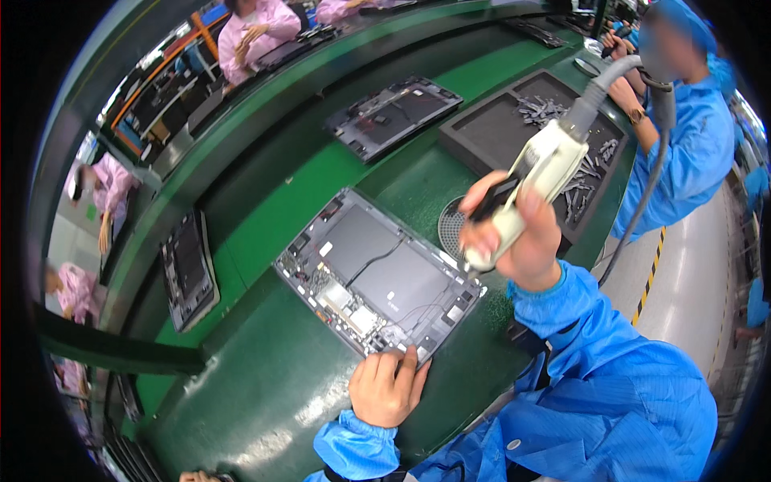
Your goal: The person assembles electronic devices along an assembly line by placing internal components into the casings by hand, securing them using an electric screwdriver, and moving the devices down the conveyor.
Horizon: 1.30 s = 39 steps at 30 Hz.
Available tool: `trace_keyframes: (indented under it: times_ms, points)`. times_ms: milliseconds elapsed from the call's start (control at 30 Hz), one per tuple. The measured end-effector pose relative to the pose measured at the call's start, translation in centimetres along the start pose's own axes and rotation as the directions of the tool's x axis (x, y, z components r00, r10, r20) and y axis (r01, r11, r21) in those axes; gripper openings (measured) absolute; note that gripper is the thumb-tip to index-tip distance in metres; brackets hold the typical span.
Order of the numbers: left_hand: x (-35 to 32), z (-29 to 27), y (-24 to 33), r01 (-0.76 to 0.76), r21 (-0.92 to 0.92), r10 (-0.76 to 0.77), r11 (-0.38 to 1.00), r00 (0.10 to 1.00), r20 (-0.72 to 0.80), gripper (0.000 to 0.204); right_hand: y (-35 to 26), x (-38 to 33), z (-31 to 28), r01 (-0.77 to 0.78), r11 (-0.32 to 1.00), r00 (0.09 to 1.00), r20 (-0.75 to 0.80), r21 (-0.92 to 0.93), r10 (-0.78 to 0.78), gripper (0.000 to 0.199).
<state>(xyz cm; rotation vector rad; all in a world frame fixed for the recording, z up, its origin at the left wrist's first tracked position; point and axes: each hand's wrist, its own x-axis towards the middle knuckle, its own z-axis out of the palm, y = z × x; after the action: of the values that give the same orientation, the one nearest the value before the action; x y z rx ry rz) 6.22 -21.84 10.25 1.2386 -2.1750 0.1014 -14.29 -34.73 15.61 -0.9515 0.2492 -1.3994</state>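
Observation:
An opened laptop base, dark grey with its inner boards and cables exposed, lies on the green workbench. At its near edge, my left hand is closed on the rim with bent fingers. My right hand is wrapped round a cream electric screwdriver, whose grey cable runs up from its top end. The screwdriver's tip points down at the laptop base's right corner; whether it touches a screw there is too small to tell. Beside my right hand sits a round perforated disc, partly hidden.
Grey plastic parts fill a dark tray behind my right hand. Other laptop bases lie on the green line, one at the back and one at the left. A green post juts in at left. A co-worker in blue stands at right.

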Motion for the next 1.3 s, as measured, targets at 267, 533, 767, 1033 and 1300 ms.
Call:
trace_keyframes:
  times_ms: [267,533,767,1033,1300]
  points:
    - [0.2,0.1,0.2,-0.005,0.032,0.003,0.999,0.999,0.052,0.038,1.5,2.4,-2.3,0.080,0.938,0.966,-0.206,-0.336,-0.156,0.033]
    - [0.1,0.2,0.2,-0.006,0.027,0.004,1.000,0.998,0.066,0.039,2.1,2.6,-2.1,0.031,0.934,0.971,-0.212,-0.356,-0.113,0.024]
    - [0.6,0.3,-0.3,-0.004,0.011,0.003,1.000,0.998,0.058,0.038,2.1,3.1,-2.0,-0.001,0.934,0.965,-0.246,-0.357,-0.092,0.024]
    - [-0.6,-0.9,-0.3,-0.022,0.006,0.022,1.000,0.999,0.047,0.032,3.5,1.9,-4.1,0.005,0.941,0.988,-0.144,-0.340,-0.057,0.027]
    - [-1.9,-0.9,-0.7,-0.039,-0.076,0.043,0.996,0.997,0.057,0.032,-0.9,1.1,-2.1,0.172,0.963,0.983,-0.030,-0.207,-0.182,0.046]
